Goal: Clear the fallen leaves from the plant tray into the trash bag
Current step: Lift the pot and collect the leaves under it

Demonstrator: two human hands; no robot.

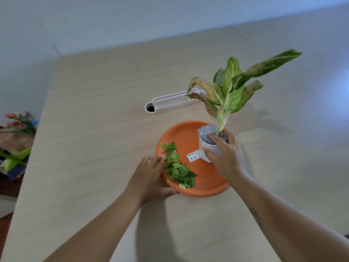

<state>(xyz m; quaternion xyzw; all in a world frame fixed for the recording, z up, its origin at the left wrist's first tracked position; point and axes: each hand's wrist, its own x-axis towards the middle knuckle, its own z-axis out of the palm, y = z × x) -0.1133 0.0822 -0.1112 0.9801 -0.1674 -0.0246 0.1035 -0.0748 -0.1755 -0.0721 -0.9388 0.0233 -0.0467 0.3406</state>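
Orange plant tray (205, 178) sitting mid-counter (94, 110), near edge looks tipped up a bit on the left side, hard to be sure. Pile of small green fallen leaves (178, 167) lying inside the tray along its left part, strung from the rim down toward the near edge. Little white label card (193, 157) lying flat on the tray floor right beside the pot.

Left hand (151, 178) cupped around the tray's near-left rim, fingers curled over the edge and touching the leaf pile, thumb tucked under the near rim. So left grip clamped on the tray, not the leaves, as far as can be seen.

Right hand (224, 154) wrapped around the white pot (204, 148), thumb across the front wall, fingers over the rim by the soil. Right grip closed on the pot. Pot at the tray's right side and tilted; can't tell if it's resting or lifted. Plant (230, 86) leaning off to the right, a few leaves brown and curled.

White slotted cable port (173, 101) set in the counter behind the tray. Bunch of tulips (18, 120) off the counter's left edge.
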